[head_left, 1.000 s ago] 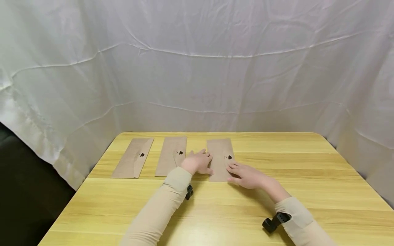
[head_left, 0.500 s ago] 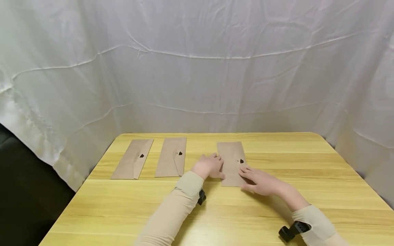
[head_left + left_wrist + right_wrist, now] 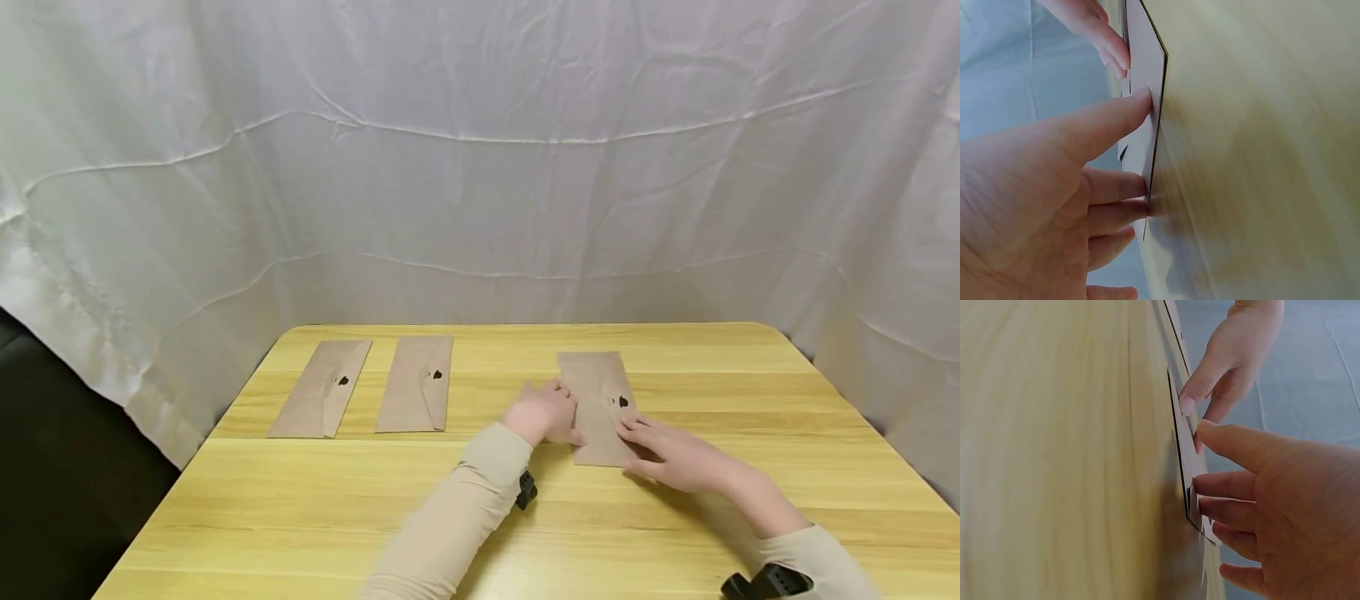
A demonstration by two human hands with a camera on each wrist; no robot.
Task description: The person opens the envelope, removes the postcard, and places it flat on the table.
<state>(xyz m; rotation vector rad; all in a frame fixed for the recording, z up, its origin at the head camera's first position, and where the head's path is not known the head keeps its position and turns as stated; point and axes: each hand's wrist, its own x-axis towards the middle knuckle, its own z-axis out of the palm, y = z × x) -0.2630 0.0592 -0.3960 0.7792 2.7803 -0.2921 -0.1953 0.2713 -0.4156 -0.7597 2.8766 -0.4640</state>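
A light brown paper envelope lies flat on the table, its flap along the right side with a small dark print. My left hand is at its left edge, thumb on the near part and fingertips along the edge. From the other side, my right hand rests its fingertips on the flap side, just below the print. Fingers of both hands are extended rather than curled round the paper. In the left wrist view the envelope lies beneath the thumb tip; the right wrist view shows the envelope low against the wood.
Two similar envelopes lie to the left, one far left and one nearer, both with dark prints. The light wooden table ends at a white curtain behind. Something black stands past the left edge.
Both hands have moved right and slightly nearer along the table, and the envelope between them has slid the same way. The two left envelopes have stayed in place.
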